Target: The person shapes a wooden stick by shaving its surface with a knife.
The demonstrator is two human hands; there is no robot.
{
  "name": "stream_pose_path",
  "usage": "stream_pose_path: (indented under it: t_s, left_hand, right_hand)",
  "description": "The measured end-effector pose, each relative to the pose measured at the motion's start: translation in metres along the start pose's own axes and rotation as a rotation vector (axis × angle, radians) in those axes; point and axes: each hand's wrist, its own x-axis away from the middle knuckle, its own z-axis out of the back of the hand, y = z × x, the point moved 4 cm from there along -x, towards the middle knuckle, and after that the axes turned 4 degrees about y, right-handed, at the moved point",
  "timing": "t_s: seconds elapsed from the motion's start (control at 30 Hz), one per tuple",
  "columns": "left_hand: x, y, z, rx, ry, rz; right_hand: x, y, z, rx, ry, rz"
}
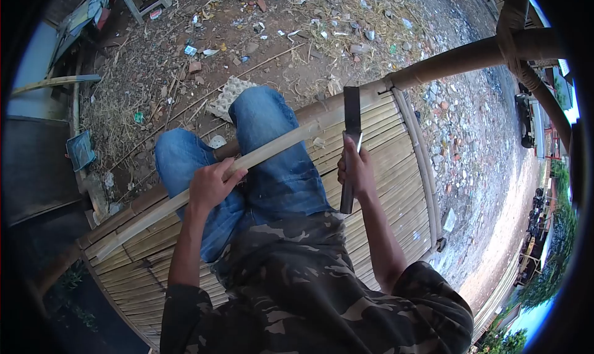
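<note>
Left hand (213, 182) at 9 o'clock, fingers closed over a bamboo strip (281, 143). Strip lies across both legs of the jeans (263, 119), running from 8 to 2 o'clock. Right hand (359, 168) at 3 o'clock, clenched round the handle of a knife (352, 109), thumb up along it, dark blade toward 12. Blade overlaps the strip near its 2 o'clock end; can't tell if they touch. Person sits on a bamboo slat bench (387, 162), camo shirt (297, 280) at 6. Thick pole (458, 66) at 2 o'clock. Ground past the knees littered; egg tray (219, 103) at 10, just beyond the knees, plastic stool (146, 0) farther out at 11.
</note>
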Motion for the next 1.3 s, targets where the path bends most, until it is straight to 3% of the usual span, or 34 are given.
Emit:
stream_pose_path:
  t_s: [0.07,0.13,0.17,0.2,0.27,0.33,0.4,0.43,0.53,0.6,0.67,0.73,0.8,0.87,0.93,1.0,1.07,1.17,1.2,1.27,1.3]
  left_hand:
    - [-0.003,0.002,0.001,-0.036,-0.026,0.012]
    - [-0.001,0.0,-0.001,-0.028,-0.038,0.002]
    - [-0.004,0.0,-0.001,-0.024,-0.038,-0.004]
    - [-0.004,-0.002,0.0,-0.029,-0.038,-0.017]
    - [-0.001,-0.005,-0.001,0.011,-0.016,-0.028]
    - [-0.002,-0.001,-0.001,-0.008,-0.013,-0.009]
    - [0.0,0.0,-0.001,-0.023,-0.007,-0.017]
    - [0.001,-0.002,-0.002,-0.037,-0.015,-0.032]
    - [-0.007,-0.004,0.0,-0.039,0.002,-0.064]
    - [0.001,-0.002,-0.001,-0.013,0.001,-0.041]
    - [-0.003,0.004,0.001,-0.035,-0.045,0.0]
    - [0.0,0.001,0.0,-0.042,-0.03,-0.024]
    - [-0.008,-0.004,0.001,-0.063,-0.025,-0.049]
    - [-0.002,-0.002,-0.002,-0.019,-0.005,-0.036]
    - [0.002,0.0,-0.002,-0.033,-0.012,-0.029]
    - [-0.003,0.001,-0.003,-0.05,-0.025,-0.024]
    - [-0.003,-0.001,0.0,-0.035,-0.004,-0.047]
    - [-0.003,0.002,-0.001,-0.02,-0.006,-0.006]
    - [-0.002,0.003,-0.001,-0.026,-0.022,0.006]
    - [0.002,-0.001,-0.002,-0.043,-0.027,-0.013]
    - [-0.001,0.0,-0.001,-0.065,-0.03,-0.034]
  right_hand:
    - [0.0,-0.022,0.007,-0.136,0.194,0.187]
    - [-0.001,0.006,-0.008,0.239,0.071,0.108]
    - [0.004,0.025,-0.019,0.379,-0.112,0.0]
    - [0.007,0.023,-0.015,0.406,-0.118,0.001]
    - [0.006,-0.005,0.002,0.203,-0.07,0.009]
    - [0.003,-0.028,0.015,-0.144,0.129,0.153]
    - [-0.001,-0.005,0.004,-0.026,0.166,0.228]
    - [0.002,0.017,-0.012,0.42,-0.077,0.026]
    - [0.005,0.01,-0.005,0.26,-0.147,-0.057]
    - [0.003,-0.016,0.007,-0.166,0.052,0.074]
    - [-0.002,-0.007,0.007,-0.185,0.195,0.24]
    - [0.015,0.031,-0.026,0.284,-0.189,-0.051]
    - [0.011,0.02,-0.017,0.283,-0.164,-0.061]
    - [0.004,-0.004,0.001,-0.048,-0.011,0.029]
    - [0.004,-0.018,0.005,-0.145,0.194,0.222]
    - [0.007,0.019,-0.015,0.438,-0.106,0.036]
    - [0.007,0.03,-0.017,0.407,-0.155,0.06]
    - [0.004,-0.007,0.005,-0.113,0.122,0.14]
    - [0.0,-0.008,0.008,-0.138,0.196,0.213]
    - [0.011,0.023,-0.017,0.364,-0.121,-0.041]
    - [0.022,0.029,-0.022,0.38,-0.14,-0.013]
